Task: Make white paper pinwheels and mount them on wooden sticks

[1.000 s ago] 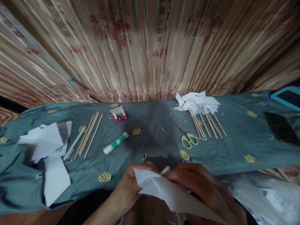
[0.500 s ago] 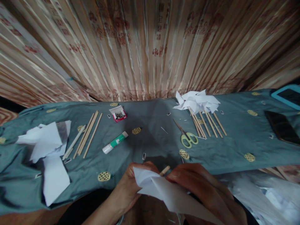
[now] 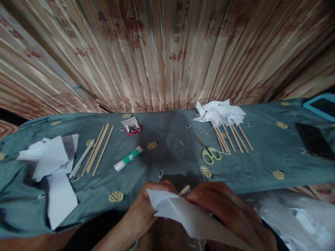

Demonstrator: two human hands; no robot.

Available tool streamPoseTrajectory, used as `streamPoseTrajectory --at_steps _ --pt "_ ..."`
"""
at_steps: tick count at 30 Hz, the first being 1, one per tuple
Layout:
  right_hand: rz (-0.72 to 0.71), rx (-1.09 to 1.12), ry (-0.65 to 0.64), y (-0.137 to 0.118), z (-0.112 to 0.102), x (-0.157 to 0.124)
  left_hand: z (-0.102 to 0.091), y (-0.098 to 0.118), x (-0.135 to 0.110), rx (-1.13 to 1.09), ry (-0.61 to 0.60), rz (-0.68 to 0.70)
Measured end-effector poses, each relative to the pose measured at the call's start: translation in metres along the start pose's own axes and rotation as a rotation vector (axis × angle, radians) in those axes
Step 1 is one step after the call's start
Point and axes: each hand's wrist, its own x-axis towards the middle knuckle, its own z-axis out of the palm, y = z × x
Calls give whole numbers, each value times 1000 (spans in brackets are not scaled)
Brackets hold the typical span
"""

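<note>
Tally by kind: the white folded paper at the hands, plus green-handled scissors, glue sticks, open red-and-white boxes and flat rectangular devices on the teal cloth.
White folded paper: 1
Green-handled metal scissors: 1
Green-and-white glue stick: 1
Open red-and-white cardboard box: 1
Black flat rectangular device and blue-framed one: 2
Total: 6

There were two hands, one left hand (image 3: 142, 205) and one right hand (image 3: 225, 202), with one folded white paper (image 3: 188, 216) and one stick end (image 3: 184, 190) between them. There were also one pair of scissors (image 3: 208, 154), one glue stick (image 3: 128, 159), one small open box (image 3: 132, 127) and one black phone (image 3: 315, 141). Loose wooden sticks (image 3: 103, 150) were at least three; sticks under the paper pinwheels (image 3: 221, 112), at least five. The pinwheels themselves overlapped, so their exact number could not be told.
</note>
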Motion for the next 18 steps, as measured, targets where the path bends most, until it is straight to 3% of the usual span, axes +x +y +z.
streamPoseTrajectory --at_steps 18 --pt "26 23 -12 -1 -2 0 -1 -2 1 71 71 30"
